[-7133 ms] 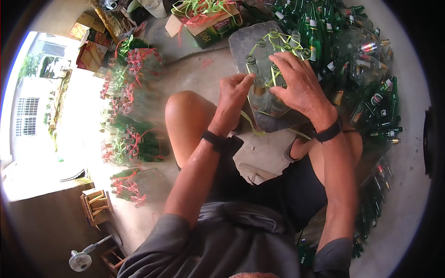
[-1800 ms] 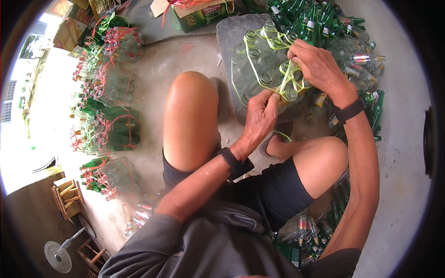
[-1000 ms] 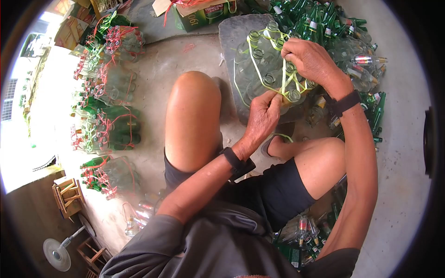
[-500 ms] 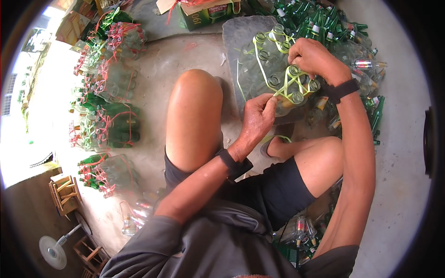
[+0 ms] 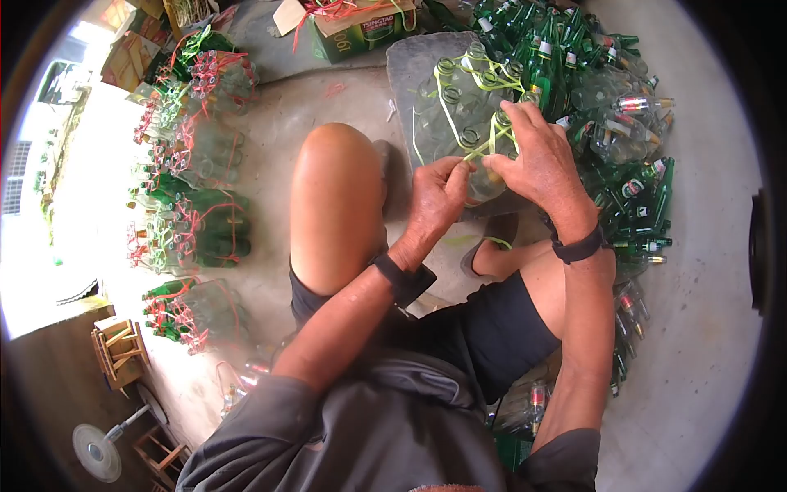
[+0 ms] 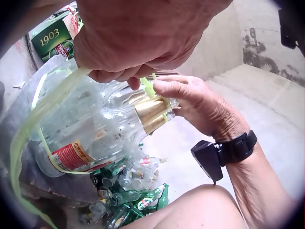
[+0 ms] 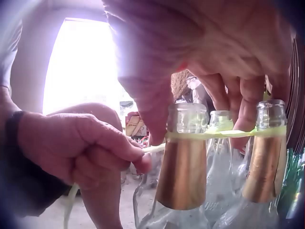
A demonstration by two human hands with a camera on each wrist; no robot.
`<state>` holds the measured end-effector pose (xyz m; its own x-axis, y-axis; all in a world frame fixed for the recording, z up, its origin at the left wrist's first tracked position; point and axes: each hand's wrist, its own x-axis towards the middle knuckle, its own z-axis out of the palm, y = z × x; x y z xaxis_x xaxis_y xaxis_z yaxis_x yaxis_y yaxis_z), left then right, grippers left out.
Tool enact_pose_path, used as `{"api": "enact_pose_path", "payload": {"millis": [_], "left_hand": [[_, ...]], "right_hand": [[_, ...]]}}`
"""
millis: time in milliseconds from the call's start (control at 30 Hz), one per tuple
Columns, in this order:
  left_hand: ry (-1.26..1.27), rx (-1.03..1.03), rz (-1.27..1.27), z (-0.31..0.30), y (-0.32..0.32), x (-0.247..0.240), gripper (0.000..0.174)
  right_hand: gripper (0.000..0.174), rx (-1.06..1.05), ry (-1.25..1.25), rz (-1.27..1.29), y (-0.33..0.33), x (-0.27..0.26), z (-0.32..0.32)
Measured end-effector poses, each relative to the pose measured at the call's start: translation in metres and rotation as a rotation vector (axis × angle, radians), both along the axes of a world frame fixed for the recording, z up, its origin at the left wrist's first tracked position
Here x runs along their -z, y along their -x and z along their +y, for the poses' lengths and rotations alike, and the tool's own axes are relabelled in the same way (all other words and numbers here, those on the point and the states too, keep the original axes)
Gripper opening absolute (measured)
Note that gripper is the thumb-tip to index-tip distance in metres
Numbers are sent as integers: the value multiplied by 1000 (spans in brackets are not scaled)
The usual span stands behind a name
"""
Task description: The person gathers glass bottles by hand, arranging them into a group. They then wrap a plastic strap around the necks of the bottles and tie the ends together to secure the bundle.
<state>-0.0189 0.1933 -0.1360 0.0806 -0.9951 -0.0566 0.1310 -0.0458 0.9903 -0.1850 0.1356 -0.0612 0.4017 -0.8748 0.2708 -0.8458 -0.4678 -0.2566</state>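
Note:
Clear glass bottles (image 5: 449, 97) stand bunched on a grey stone slab (image 5: 399, 61), with a yellow-green plastic strap (image 7: 231, 134) wound about their necks. My left hand (image 5: 438, 193) pinches the strap beside the near bottles, and a loose length of strap (image 6: 23, 138) hangs from that hand in the left wrist view. My right hand (image 5: 548, 164) spreads over the near necks, thumb on one side and fingers on the other. Under it, in the right wrist view, are bottle necks wrapped in gold foil (image 7: 183, 171); the strap crosses just below their rims.
Green bottles (image 5: 557, 57) and clear ones (image 5: 607, 135) lie heaped along the right. Several bottle bundles (image 5: 209, 225) tied with red and green strap line the left. A green carton (image 5: 357, 37) holds loose strap at the back. A fan (image 5: 97, 451) and wooden stools (image 5: 119, 353) stand lower left.
My right hand has left its grip on the strap and come down, fingers spread, over the near necks. My left hand, still pinching the strap, has drawn slightly left. More strap crosses the necks than earlier.

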Motion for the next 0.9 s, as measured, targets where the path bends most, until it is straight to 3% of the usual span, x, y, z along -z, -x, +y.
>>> {"api": "enact_pose_path", "payload": {"millis": [100, 167, 400, 567, 700, 767, 900], "left_hand": [[-31, 9, -29, 0, -12, -6, 28], [1, 39, -194, 0, -19, -2, 28], [23, 66, -245, 2, -26, -9, 25], [211, 85, -588, -4, -34, -33, 18], [377, 132, -668, -18, -36, -50, 12], [474, 235, -876, -29, -38, -55, 11], [530, 328, -985, -49, -34, -74, 12]], "right_hand": [[72, 1, 5, -44, 0, 3, 0], [71, 11, 8, -51, -2, 3, 0], [67, 39, 3, -91, -4, 7, 1], [67, 49, 29, -137, -5, 10, 2], [65, 31, 46, -179, -2, 18, 1], [64, 46, 41, -192, -3, 18, 1], [63, 46, 58, -212, -3, 21, 3]]}}
